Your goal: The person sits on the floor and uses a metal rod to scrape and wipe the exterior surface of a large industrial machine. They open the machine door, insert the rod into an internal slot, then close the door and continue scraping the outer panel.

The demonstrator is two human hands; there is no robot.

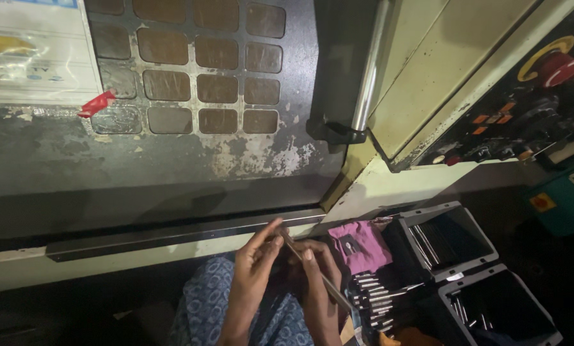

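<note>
One large machine door (pixel 171 128) fills the upper left and centre of the frame, with a worn grid of brown rectangular panes (pixel 197 64). A single steel handle bar (pixel 369 64) runs down its right edge. In the upper right sits one control panel (pixel 524 109) carrying one red mushroom button (pixel 562 67) on a yellow ring and a few small orange keys.

In the lower right stand two black open bins. The upper bin (pixel 447 240) holds a few thin metal rods leaning against its left wall. The lower bin (pixel 498 311) shows several short rods at its bottom, too dim to count. Between the bins and the hands lies a stack of short silvery rods (pixel 373 298), again too many and too blurred to count, and above them one pink cloth (pixel 363 247).

At the lower centre two hands meet over a blue patterned garment (pixel 203 307). The left hand (pixel 255 269) and the right hand (pixel 319 282) together hold one long thin metal rod (pixel 312 269), slanting from upper left to lower right; each grip is narrow, fingers pinched on it.
</note>
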